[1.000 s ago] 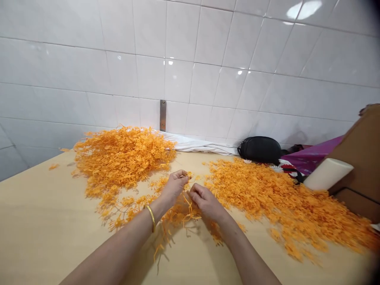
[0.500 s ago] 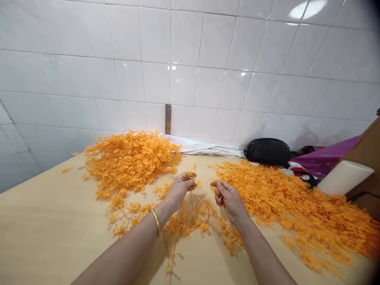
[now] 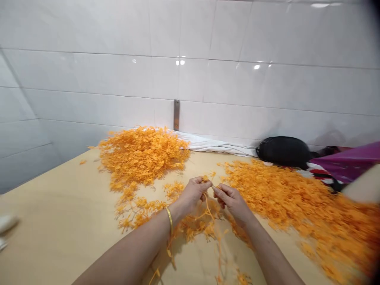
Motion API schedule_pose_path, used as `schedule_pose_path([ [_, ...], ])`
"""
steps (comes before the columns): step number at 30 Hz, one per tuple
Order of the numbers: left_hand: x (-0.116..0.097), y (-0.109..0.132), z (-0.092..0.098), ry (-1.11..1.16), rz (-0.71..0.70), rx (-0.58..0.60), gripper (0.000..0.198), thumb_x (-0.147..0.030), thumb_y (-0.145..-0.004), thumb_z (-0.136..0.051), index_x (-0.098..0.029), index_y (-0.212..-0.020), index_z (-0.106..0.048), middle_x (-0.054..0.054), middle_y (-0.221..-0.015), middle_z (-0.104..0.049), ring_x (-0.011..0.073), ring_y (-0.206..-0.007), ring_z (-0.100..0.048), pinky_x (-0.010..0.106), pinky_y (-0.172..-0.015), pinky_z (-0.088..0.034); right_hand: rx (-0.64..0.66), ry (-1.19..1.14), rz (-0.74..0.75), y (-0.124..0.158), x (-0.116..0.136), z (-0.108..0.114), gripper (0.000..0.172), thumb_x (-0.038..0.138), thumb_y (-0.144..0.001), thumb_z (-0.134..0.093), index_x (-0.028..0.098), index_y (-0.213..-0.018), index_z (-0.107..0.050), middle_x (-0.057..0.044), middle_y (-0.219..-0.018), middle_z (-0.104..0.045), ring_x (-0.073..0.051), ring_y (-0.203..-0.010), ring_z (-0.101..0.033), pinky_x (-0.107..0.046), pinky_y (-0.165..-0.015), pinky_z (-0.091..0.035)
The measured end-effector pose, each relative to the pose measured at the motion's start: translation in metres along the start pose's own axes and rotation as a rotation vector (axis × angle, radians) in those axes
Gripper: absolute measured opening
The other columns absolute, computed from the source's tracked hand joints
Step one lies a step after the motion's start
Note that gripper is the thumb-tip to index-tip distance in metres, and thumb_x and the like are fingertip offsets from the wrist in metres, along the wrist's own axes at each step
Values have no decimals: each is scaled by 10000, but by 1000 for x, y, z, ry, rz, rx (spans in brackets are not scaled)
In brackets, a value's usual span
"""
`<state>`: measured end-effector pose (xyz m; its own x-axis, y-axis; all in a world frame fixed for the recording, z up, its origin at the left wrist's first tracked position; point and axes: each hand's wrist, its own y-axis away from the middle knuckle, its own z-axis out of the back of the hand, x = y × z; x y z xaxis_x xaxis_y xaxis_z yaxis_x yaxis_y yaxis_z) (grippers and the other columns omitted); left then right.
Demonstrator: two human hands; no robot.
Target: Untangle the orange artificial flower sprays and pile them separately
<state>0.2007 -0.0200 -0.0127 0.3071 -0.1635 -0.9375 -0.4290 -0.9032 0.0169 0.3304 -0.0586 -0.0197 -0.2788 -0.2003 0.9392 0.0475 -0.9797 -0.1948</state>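
Orange, wiry artificial-flower sprigs dominated my working field. My left hand (image 3: pixel 194 194) had thumb and forefinger pinched on one flower sprig (image 3: pixel 207 204), its branching stem hanging below the fingers over the worktop (image 3: pixel 65 221). My right hand (image 3: pixel 233 202) faced it with fingertips drawn together, just beside the left ones; whatever they pinched was too small to make out, and I could not tell whether the tips touched.

Handling note: I judged that a light pinch close to the point being worked served best, with the left hand as the steady side and the right confined to short, small movements. The trailing branches looked likely to snag, so the stem was better kept hanging free of the loose sprigs (image 3: pixel 142 210) nearby.

Clearances: a heaped pile (image 3: pixel 142 156) stood at back left; a broader spread pile (image 3: pixel 285 194) ran down the right side, close outside my right forearm. Between them lay a narrow bare strip. The most open room was to the left, out to the worktop's left edge, though a blurred pale object (image 3: pixel 6 224) showed at the margin. White cloth (image 3: pixel 212 145), black pouch (image 3: pixel 283 150) and tiled wall (image 3: pixel 118 75) limited reach at the back.
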Motion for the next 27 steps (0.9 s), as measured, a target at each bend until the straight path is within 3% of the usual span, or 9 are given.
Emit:
schedule_pose_path([
  [4,-9,-5,6,99,190,87,161,-173,-538,-612,-145,-549,-453,-81,-395,-302,21,-331,-224,203,-381,-102,222,44,4,6,11,4,335,406,-747,-471,167,-520,-413,42,-483,-355,-79,-478,-338,-218,-481,-270],
  [8,-20,-18,27,119,194,-143,101,-162,-615,-528,-148,-560,-444,-104,-356,-180,18,-321,-118,201,-394,-51,493,6,-63,11,18,3,323,387,-706,-525,161,-503,-414,32,-513,-357,-82,-494,-330,-222,-471,-259],
  [10,-24,-21,35,116,167,-187,103,-172,-636,-517,-150,-569,-442,-107,-357,-162,18,-324,-107,198,-397,-47,422,-20,-66,9,17,3,287,374,-714,-518,161,-536,-446,33,-520,-353,-81,-498,-329,-221,-476,-268],
  [12,-25,-21,37,94,172,-102,101,-199,-626,-547,-141,-589,-474,-105,-366,-185,16,-328,-121,201,-398,-47,212,-72,-92,5,12,4,198,364,-714,-519,172,-669,-510,39,-528,-359,-84,-504,-343,-218,-478,-286],
  [14,-24,-19,34,36,180,0,131,-232,-599,-586,-125,-612,-512,-92,-387,-247,13,-333,-150,209,-398,-46,-15,-160,-148,0,7,6,231,367,-693,-536,192,-843,-519,49,-534,-368,-82,-488,-351,-211,-456,-289],
  [17,-21,-14,25,-80,182,58,168,-258,-572,-606,-115,-626,-537,-67,-442,-348,9,-341,-187,219,-399,-53,-220,-293,-193,-4,4,9,304,403,-663,-556,181,-866,-515,53,-548,-378,-61,-443,-339,-198,-420,-265],
  [21,-19,-6,16,-202,203,94,163,-263,-556,-605,-115,-591,-545,-68,-436,-346,14,-346,-190,227,-400,-71,-230,-372,-151,-3,7,5,323,445,-646,-571,170,-804,-514,52,-571,-398,-47,-432,-351,-195,-421,-275],
  [24,-17,-1,9,-259,224,138,160,-250,-518,-621,-118,-567,-546,-57,-458,-390,18,-362,-210,227,-401,-90,-197,-290,-110,-1,8,-2,352,430,-635,-592,179,-871,-516,65,-517,-405,-54,-414,-345,-196,-411,-272],
  [27,-15,2,3,-305,238,163,155,-243,-499,-625,-122,-552,-545,-59,-448,-392,24,-373,-220,223,-402,-113,-171,-188,-34,-2,3,-8,280,418,-648,-583,160,-750,-544,63,-451,-406,-53,-389,-313,-197,-391,-243],
])
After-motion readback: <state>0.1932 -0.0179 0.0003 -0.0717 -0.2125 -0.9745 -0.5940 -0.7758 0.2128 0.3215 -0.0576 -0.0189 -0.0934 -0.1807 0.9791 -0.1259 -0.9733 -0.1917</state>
